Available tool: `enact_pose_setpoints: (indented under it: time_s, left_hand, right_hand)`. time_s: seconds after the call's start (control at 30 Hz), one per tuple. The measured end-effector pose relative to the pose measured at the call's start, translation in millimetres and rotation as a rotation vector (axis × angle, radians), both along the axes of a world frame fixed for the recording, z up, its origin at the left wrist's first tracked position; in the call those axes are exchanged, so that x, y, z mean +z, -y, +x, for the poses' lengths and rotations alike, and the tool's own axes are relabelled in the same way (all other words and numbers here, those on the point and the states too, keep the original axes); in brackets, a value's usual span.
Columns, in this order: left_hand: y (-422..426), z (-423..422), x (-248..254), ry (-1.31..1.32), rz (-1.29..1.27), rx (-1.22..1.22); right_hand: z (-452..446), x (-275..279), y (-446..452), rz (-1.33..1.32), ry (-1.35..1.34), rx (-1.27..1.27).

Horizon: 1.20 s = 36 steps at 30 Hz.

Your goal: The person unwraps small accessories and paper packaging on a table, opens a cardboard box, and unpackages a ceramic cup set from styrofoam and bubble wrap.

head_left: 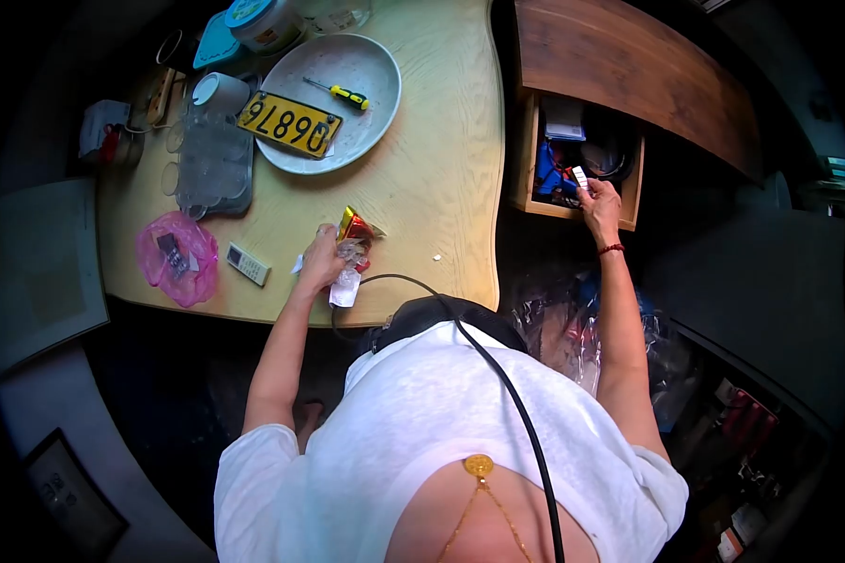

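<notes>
**Left hand (320, 260) has wrappers (354, 229), right hand (599, 204) has a small white thing (580, 176)**

The big pale table (451, 122) is in front of the person. To its right, a brown wooden chest (629, 70) has a drawer (559, 212) pulled out, with things piled inside. A round bowl (377, 117) sits far up the table, past the left hand. A yellow number plate (291, 123) lies across its edge, and a screwdriver (348, 97) lies in it. Left of the left hand are a pink bag (203, 283) and a remote (247, 265).

The left hand is bunched around the shiny, crumpled wrappers — just over the table, near its front edge. The right hand is pinched narrow on the small white thing, which sticks out past the fingertips, over the drawer.
</notes>
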State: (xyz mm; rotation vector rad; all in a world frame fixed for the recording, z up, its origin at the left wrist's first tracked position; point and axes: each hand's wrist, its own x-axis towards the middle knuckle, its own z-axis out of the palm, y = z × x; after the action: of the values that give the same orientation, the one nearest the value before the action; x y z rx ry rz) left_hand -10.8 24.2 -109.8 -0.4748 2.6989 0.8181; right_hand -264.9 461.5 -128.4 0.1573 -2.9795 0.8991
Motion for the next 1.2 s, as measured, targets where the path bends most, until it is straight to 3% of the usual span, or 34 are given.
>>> enact_pose_setpoints:
  time_s: [0.07, 0.2, 0.23, 0.37, 0.47, 0.53, 0.57, 0.6, 0.63, 0.67, 0.73, 0.77, 0.83, 0.93, 0.97, 1.0, 1.1, 1.2]
  left_hand:
    - [1.2, 0.1, -5.1, 0.007, -0.013, 0.011]
    - [-2.7, -3.4, 0.5, 0.033, -0.05, 0.057]
    - [-4.1, -5.2, 3.6, 0.037, -0.056, 0.071]
    - [-5.4, -7.5, 3.1, 0.114, -0.038, 0.159]
    - [0.5, -6.2, -8.5, 0.15, -0.063, 0.192]
    - [4.0, -5.1, -3.9, 0.102, 0.017, 0.323]
    - [20.8, 5.4, -38.7, -0.045, 0.039, 0.386]
    - [14.5, -0.6, -20.1, -0.111, 0.182, 0.529]
    - [1.6, -10.4, 10.1, -0.182, 0.347, 0.721]
    - [1.9, -13.9, 8.4, -0.317, 0.407, 0.752]
    - [-9.1, -29.0, -4.5, -0.634, 0.807, 0.921]
    - [-29.4, -43.1, 18.7, -0.748, 0.943, 0.951]
    - [-61.6, -63.6, 43.3, -0.831, 0.979, 0.949]
    - [-103.7, -79.0, 48.4, -0.873, 0.862, 0.814]
    - [-111.9, -81.3, 49.8, -0.932, 0.779, 0.762]
    - [-119.2, -80.0, 65.9, -0.876, 0.948, 0.799]
    - [-118.1, -71.9, 63.5, -0.725, 1.149, 0.781]
    - [-119.8, -64.1, 50.1, -0.57, 1.361, 0.817]
  right_hand:
    - [-5.2, -3.7, 1.1, 0.032, 0.002, 0.011]
    - [-2.2, 20.6, 29.3, -0.248, 0.228, 0.042]
    - [-5.5, 0.8, 27.7, -0.3, 0.261, 0.11]
    - [-2.4, -14.0, 49.1, -0.068, 0.298, 0.128]
    - [6.1, -2.3, 65.0, 0.118, 0.161, 0.155]
    - [7.1, -4.9, 68.8, 0.32, 0.176, 0.201]
    - [8.6, -5.1, 67.2, 0.27, -0.016, 0.207]
    - [12.0, -3.5, 69.0, 0.212, -0.207, 0.213]
    - [17.2, 5.4, 79.2, 0.073, -0.249, 0.231]
    - [21.1, 20.8, 87.8, -0.066, -0.288, 0.243]
    - [52.4, 59.8, 125.5, -0.375, 0.136, 0.325]
    - [68.7, 49.8, 145.2, -0.598, 0.322, 0.356]
    - [100.4, 62.4, 181.6, -0.723, 0.821, 0.492]
    - [113.0, 76.6, 225.6, -1.12, 1.33, 0.367]
    - [111.5, 60.9, 235.0, -1.225, 1.185, 0.353]
    - [112.0, 71.4, 239.3, -1.321, 1.116, 0.337]
    - [111.2, 68.8, 240.6, -1.292, 1.095, 0.26]
    - [117.5, 78.8, 240.7, -1.247, 0.892, 0.238]
